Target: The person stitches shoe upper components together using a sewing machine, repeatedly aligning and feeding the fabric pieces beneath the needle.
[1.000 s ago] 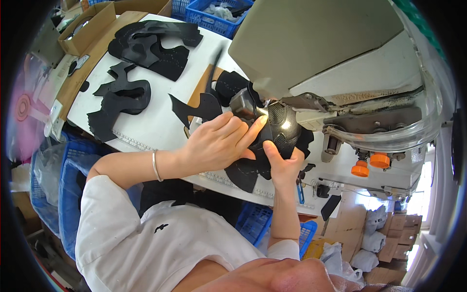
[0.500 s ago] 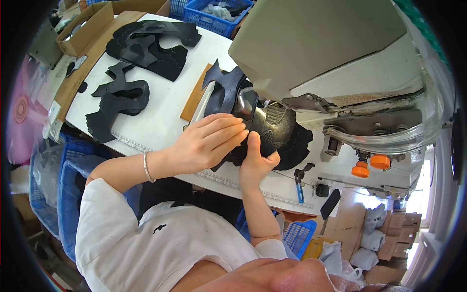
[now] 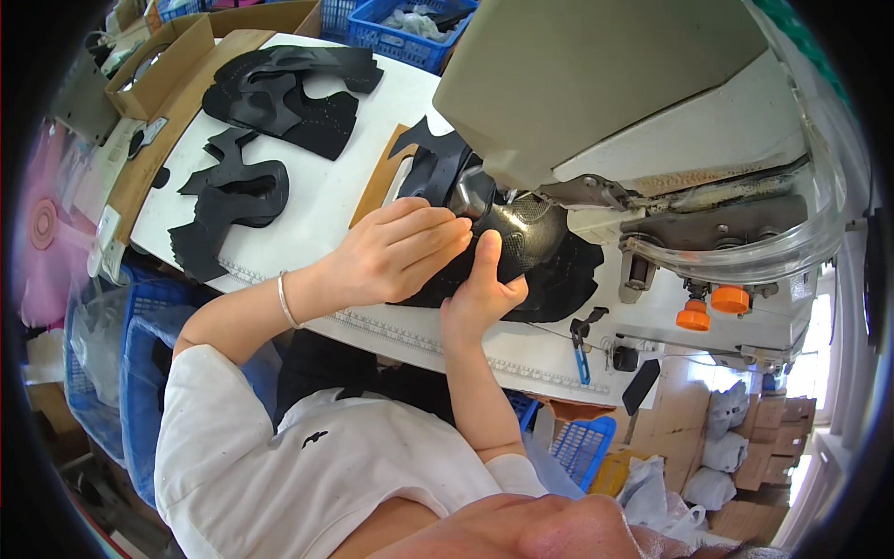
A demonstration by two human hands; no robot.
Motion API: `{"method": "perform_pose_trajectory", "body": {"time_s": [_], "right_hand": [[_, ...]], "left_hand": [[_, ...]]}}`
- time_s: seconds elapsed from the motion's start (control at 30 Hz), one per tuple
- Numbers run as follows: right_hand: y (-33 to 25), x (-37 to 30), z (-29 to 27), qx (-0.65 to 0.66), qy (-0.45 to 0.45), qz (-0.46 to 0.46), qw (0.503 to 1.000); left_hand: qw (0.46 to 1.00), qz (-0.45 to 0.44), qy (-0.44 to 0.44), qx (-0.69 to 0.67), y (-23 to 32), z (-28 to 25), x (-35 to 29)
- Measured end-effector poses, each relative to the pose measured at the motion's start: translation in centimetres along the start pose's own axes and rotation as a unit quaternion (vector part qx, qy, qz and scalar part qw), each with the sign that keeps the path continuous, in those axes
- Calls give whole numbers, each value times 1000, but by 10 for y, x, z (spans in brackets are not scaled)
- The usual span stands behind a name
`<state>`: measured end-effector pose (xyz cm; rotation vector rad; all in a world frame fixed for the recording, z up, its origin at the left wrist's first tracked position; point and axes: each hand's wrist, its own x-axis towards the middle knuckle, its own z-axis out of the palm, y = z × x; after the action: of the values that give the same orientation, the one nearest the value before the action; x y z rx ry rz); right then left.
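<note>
While my head view looks down, the dark glossy piece lies beneath the sewing machine, with my left hand along its near edge. Those fingers lie straight and together; their thumb is hidden, so I cannot tell whether they pinch. On my right hand the thumb points up against the piece and the fingers bend over it, but I cannot tell whether they grip underneath. I'd judge light, even pressure best, steering without stretching and keeping fingertips clear of the machine's working end. The surface is domed, with a fine mesh-like grain (it throws back the light). Left of the machine, matte black cutouts curve in stacked, notched shapes; on its near side lie blue-handled snips.
</note>
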<state>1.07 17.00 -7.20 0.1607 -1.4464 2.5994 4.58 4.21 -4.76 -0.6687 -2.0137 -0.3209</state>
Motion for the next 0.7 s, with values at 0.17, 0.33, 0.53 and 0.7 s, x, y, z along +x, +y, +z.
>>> {"method": "perform_pose_trajectory", "body": {"time_s": [0.17, 0.33, 0.53, 0.7], "right_hand": [[3, 4, 4, 0, 10, 5, 1000], [-2, 2, 8, 5, 14, 14, 1000], [-2, -1, -2, -7, -18, 11, 1000], [-8, 4, 5, 0, -3, 34, 999]], "left_hand": [[1000, 2, -6, -11, -8, -1, 4], [1000, -14, -2, -18, -13, 0, 7], [978, -178, 18, -104, -11, 0, 20], [967, -221, 23, -123, -13, 2, 23]]}}
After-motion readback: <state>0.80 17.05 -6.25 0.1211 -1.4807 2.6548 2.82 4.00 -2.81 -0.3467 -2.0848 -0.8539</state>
